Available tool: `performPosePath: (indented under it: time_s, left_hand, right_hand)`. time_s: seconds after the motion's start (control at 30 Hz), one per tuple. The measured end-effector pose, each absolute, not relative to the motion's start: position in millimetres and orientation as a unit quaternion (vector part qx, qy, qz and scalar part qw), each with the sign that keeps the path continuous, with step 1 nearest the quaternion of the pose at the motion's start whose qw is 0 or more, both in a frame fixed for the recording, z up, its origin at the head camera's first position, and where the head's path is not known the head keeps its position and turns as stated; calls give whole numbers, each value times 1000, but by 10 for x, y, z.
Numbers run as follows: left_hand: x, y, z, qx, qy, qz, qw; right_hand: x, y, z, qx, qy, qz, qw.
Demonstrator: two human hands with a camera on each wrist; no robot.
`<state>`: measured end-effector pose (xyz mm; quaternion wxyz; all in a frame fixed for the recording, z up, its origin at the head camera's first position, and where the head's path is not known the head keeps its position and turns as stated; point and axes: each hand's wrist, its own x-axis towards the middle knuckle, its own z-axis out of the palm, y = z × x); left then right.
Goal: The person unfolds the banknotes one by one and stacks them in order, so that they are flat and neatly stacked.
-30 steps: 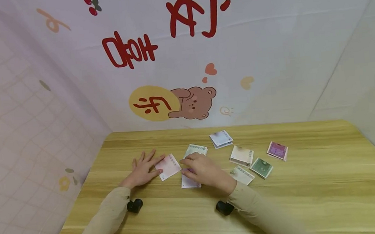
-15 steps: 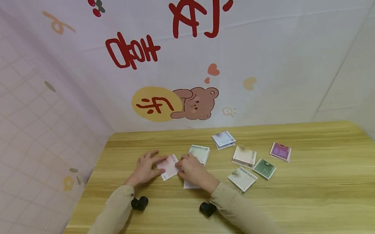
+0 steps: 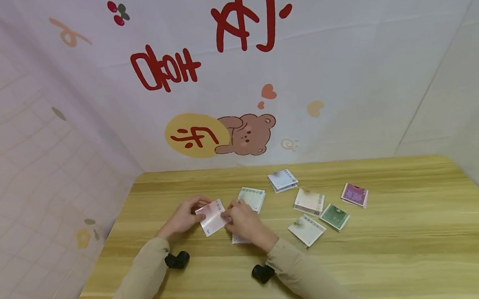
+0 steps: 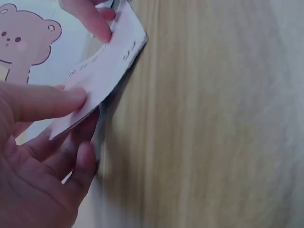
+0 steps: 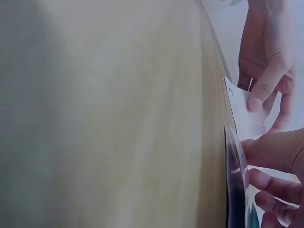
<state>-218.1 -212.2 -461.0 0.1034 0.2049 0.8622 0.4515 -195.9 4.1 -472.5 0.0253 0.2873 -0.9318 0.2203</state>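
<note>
While the thumb of the left hand (image 3: 183,218) lies on the face of a pink paper note (image 3: 213,219) and its fingers curl behind it, the right hand (image 3: 246,221) pinches the note's opposite edge, so both hands are clamped on it. The note is tilted above the wooden table (image 3: 423,242), toward its left side, and slightly bent in the left wrist view. Under the right hand, a pale purple note (image 3: 239,239) is mostly covered. Just beyond that hand lies a pale green note (image 3: 252,197); farther right are a pale blue note (image 3: 282,178), a beige note (image 3: 309,198), a whitish note (image 3: 307,230) and a dark green note (image 3: 334,216), with a bright purple note (image 3: 355,194) beyond them. Each sleeve, tan in colour, has a black device (image 3: 177,260) beside its cuff. Behind the table hangs a white cloth (image 3: 366,81) printed with a brown bear (image 3: 250,135).
</note>
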Motion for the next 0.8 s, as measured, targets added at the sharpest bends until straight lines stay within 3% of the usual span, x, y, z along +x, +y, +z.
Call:
performPosePath:
  time_s: [0.27, 0.8]
  left_hand:
    - [-2095, -2127, -4602, 176, 847, 492, 100]
    - [-2051, -1964, -4534, 136, 780, 606, 71]
  right_hand:
    - [-1960, 101, -4742, 303, -923, 239, 19]
    - [-1950, 453, -4735, 326, -838, 430, 79]
